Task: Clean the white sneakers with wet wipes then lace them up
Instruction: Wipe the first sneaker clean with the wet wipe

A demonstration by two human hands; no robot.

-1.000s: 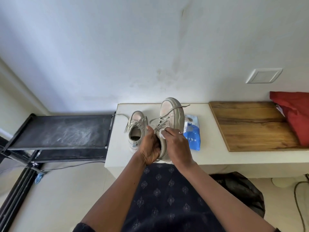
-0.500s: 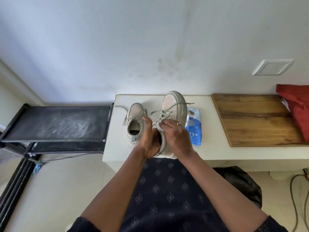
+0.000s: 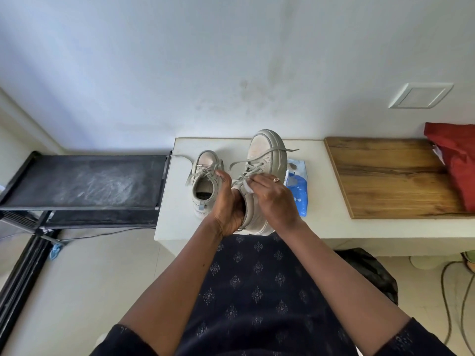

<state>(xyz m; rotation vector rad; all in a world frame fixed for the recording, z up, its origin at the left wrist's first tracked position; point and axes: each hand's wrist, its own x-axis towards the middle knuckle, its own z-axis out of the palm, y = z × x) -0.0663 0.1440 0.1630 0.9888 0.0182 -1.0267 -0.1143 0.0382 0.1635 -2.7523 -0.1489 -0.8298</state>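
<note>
Two off-white sneakers are on the white counter (image 3: 321,227). The right sneaker (image 3: 267,152) is raised, toe pointing away, loose laces draped over it. My left hand (image 3: 227,201) grips its heel and collar from the left side. My right hand (image 3: 273,199) presses a small white wet wipe (image 3: 247,187) against the sneaker's upper near the tongue. The left sneaker (image 3: 204,181) stands on the counter just left of my left hand, its opening facing up. A blue pack of wet wipes (image 3: 298,190) lies to the right of the held sneaker.
A wooden board (image 3: 385,176) lies on the counter's right part, with a red cloth bag (image 3: 457,165) at its far end. A black rack (image 3: 84,183) stands left of the counter. A dark bag (image 3: 370,273) and cables are on the floor below.
My right hand with the wipe has shifted slightly along the held sneaker's upper. The camera view has dropped a little. The left sneaker and the pack have not moved.
</note>
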